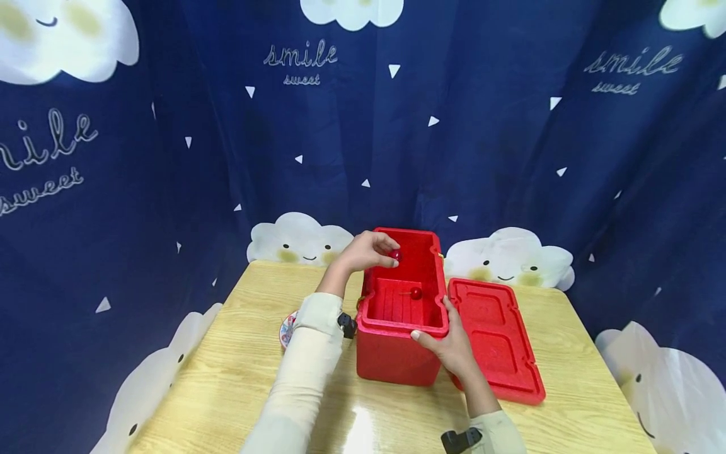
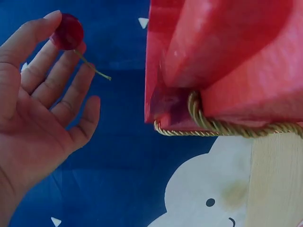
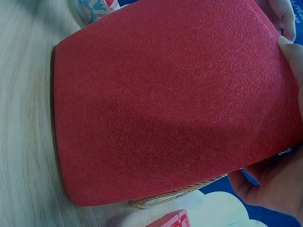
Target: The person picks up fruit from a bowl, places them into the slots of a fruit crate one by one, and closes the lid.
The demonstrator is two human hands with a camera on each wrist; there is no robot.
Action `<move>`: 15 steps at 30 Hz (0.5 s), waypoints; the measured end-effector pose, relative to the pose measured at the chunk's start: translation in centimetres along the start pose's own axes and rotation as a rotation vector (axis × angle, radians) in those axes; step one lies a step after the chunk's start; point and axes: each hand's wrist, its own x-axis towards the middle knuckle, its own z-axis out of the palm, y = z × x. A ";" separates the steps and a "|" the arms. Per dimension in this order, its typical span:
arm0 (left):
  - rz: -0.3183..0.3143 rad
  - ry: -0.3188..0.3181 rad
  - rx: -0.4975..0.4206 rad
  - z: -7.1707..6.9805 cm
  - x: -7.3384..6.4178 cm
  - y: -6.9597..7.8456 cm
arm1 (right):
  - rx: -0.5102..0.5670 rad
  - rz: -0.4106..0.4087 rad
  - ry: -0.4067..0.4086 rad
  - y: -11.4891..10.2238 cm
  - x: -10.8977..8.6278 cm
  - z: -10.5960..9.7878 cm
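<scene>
The curtain [image 1: 363,120] hangs beyond the fingers of both hands, the table [image 1: 204,384] beneath them. The box [image 1: 397,358] stands within the right hand's [image 1: 450,343] grip, thumb on its near edge, fingers along its right side. Just right of those fingers lies the lid [image 1: 498,340]. The left hand [image 1: 368,252] pinches the held cherry [image 2: 67,32] between thumb and fingertips above the box, its stem [image 2: 93,65] sticking out. Below those fingertips, inside the box, rests a loose cherry [image 1: 416,293].
</scene>
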 end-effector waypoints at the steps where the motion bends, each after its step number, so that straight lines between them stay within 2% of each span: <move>1: -0.002 -0.010 -0.011 0.1 0.2 0.0 | 0.006 0.002 -0.002 0.0 0.0 0.0; 9: -0.038 -0.068 -0.182 0.6 1.7 -0.3 | 0.029 -0.005 -0.002 0.2 -0.2 0.1; 15: -0.125 -0.109 -0.199 1.0 2.7 -1.1 | 0.038 -0.022 0.008 0.2 -0.1 0.0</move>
